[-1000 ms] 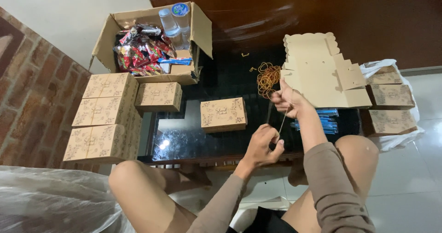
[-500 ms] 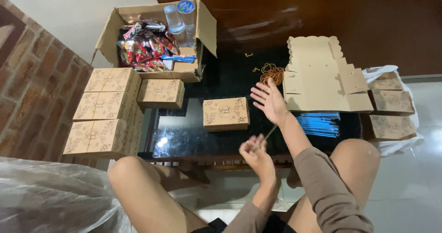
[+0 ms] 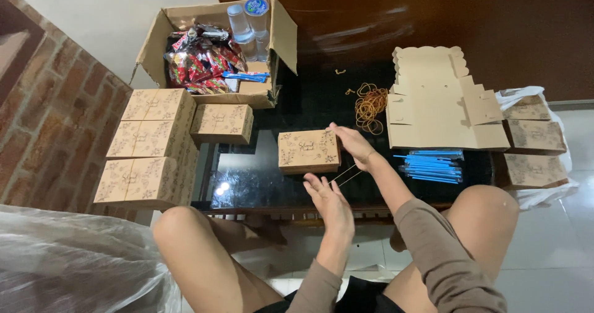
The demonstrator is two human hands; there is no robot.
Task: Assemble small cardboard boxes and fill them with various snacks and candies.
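Flanking small box [image 3: 308, 151] — stacked boxes [image 3: 151, 146], rubber bands [image 3: 370, 106]

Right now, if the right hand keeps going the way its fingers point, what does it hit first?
The right hand points left toward the small printed kraft box on the glass table; its fingertips look already at the box's right edge. A rubber band stretches back to the left hand. Depth unclear.

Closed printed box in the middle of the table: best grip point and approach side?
Take the printed box across its short ends, from above. It lies flat and closed with the lid up; its left end is free, and the right hand is already at its right end, rubber band stretched toward the left hand.
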